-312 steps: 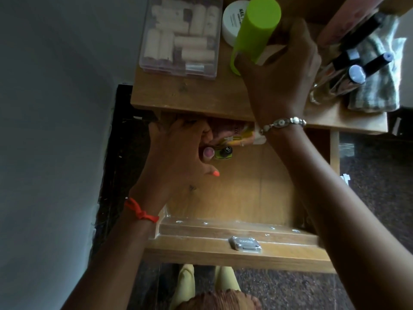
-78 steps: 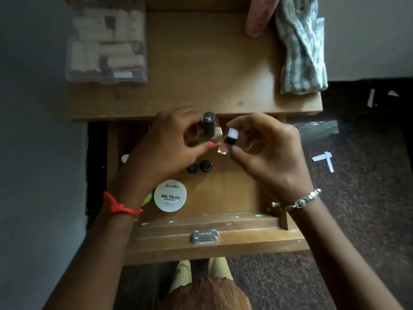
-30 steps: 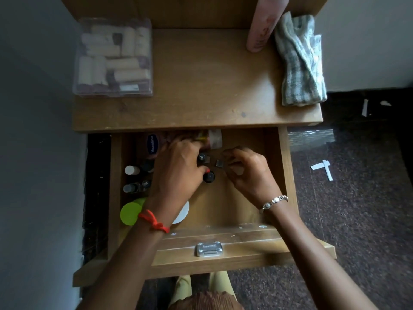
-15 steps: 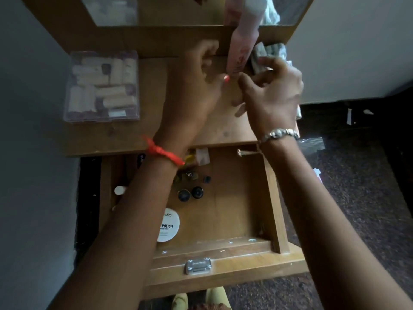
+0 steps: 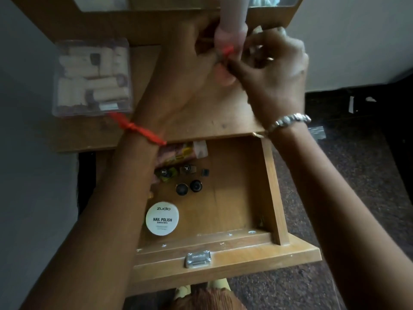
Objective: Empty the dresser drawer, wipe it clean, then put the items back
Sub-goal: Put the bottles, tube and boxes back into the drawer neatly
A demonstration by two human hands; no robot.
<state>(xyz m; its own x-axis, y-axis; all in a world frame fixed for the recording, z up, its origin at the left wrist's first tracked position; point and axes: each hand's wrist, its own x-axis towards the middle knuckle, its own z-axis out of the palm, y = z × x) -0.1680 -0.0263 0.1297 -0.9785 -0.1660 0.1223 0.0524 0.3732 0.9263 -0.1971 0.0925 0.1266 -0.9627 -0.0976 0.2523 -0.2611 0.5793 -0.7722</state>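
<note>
The wooden drawer [image 5: 270, 186] is pulled out. In it lie a white round nail polish remover tin [image 5: 162, 218], several small black-capped bottles [image 5: 188, 187] and a pink packet [image 5: 178, 153] at the back. Both hands are up on the dresser top [image 5: 201, 117]. My left hand [image 5: 185, 70] is wrapped around a tall pink tube [image 5: 232, 21] that leans on the mirror frame. My right hand [image 5: 274, 70] is curled against the tube's lower end, thumb and forefinger pinching there; it is blurred. Pale bits of the checked cloth [image 5: 257, 30] peek out behind its fingers.
A clear plastic box of pale rolls [image 5: 92, 77] sits on the dresser top at the left. A mirror [image 5: 156, 3] runs along the back. A metal handle [image 5: 197, 258] is on the drawer front. A wall stands left, dark speckled floor [image 5: 357, 175] right.
Both hands left the drawer and rose to the dresser top, closing in on the pink tube. The small bottles they held earlier now stand in the drawer.
</note>
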